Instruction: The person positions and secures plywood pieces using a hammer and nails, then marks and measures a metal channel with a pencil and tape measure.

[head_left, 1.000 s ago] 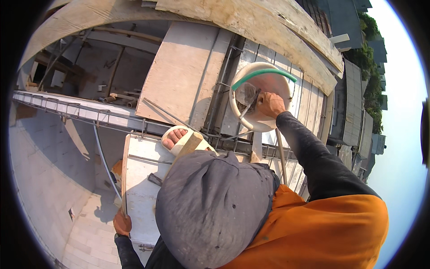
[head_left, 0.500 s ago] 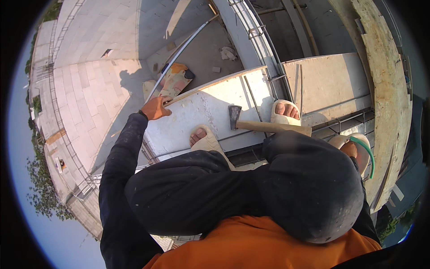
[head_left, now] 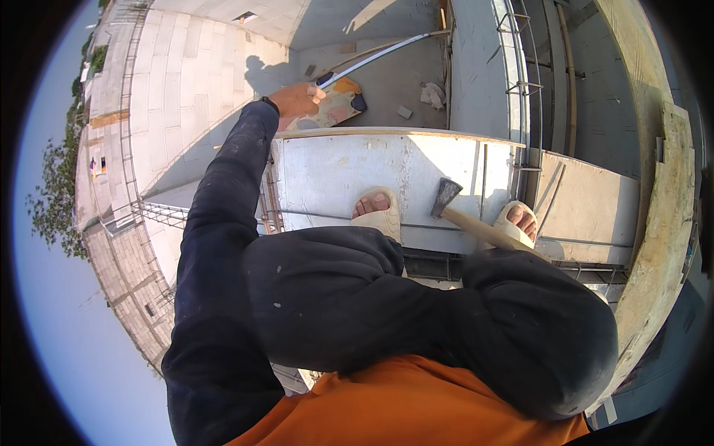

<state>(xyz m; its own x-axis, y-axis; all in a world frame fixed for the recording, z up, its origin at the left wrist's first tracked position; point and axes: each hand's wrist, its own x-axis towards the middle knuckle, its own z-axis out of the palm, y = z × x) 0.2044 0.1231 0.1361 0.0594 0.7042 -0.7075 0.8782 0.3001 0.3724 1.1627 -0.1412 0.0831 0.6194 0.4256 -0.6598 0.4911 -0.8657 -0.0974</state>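
Note:
My left hand (head_left: 296, 101) reaches past the far edge of the white board (head_left: 338, 167), fingers closed at the near end of a long pale pipe (head_left: 372, 57), slightly blurred. My right hand is out of sight, beyond my bent dark-trousered leg. Between my two cream sandals (head_left: 375, 215) lies a hatchet-like tool (head_left: 446, 195) with a dark head and wooden handle, angled toward my right foot.
Past the board is a drop to a grey floor with a patterned item (head_left: 339, 111) and pale rags (head_left: 433, 97). Rebar cages (head_left: 520, 88) line the beam at right. Plywood planks (head_left: 662, 193) border the right side; block walls (head_left: 178, 74) stand at left.
The view has turned sharply from the bucket toward the board and drop. My left hand has lifted outward with the pipe; my right hand, earlier at the bucket, has left view.

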